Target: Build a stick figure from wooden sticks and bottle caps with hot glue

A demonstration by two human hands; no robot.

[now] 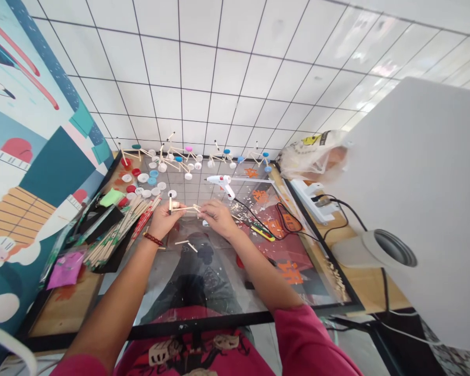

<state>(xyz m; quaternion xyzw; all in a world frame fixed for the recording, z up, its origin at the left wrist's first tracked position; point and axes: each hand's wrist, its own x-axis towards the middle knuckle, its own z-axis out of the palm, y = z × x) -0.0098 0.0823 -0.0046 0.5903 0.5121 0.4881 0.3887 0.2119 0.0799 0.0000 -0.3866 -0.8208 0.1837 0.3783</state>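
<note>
My left hand (165,220) is closed on a small stick model (187,208) made of pale wooden sticks, with a black-tipped upright and a whitish round piece at its left end. My right hand (219,218) pinches at the model's right end, where short stick pieces meet; whether it grips the model or a separate stick is too small to tell. Below my hands a few short cut sticks (191,246) lie on the glass tabletop (156,297). Beyond my right hand rests a white glue gun (222,183), its nozzle pointing left.
Finished-looking stick models with bottle caps (227,152) stand along the tiled wall. Loose caps (143,178) and a bundle of sticks (119,230) lie left. At right are wood scraps, a yellow-green cutter (263,232), the gun's black cable, a power strip (312,198) and a plastic bag (315,156).
</note>
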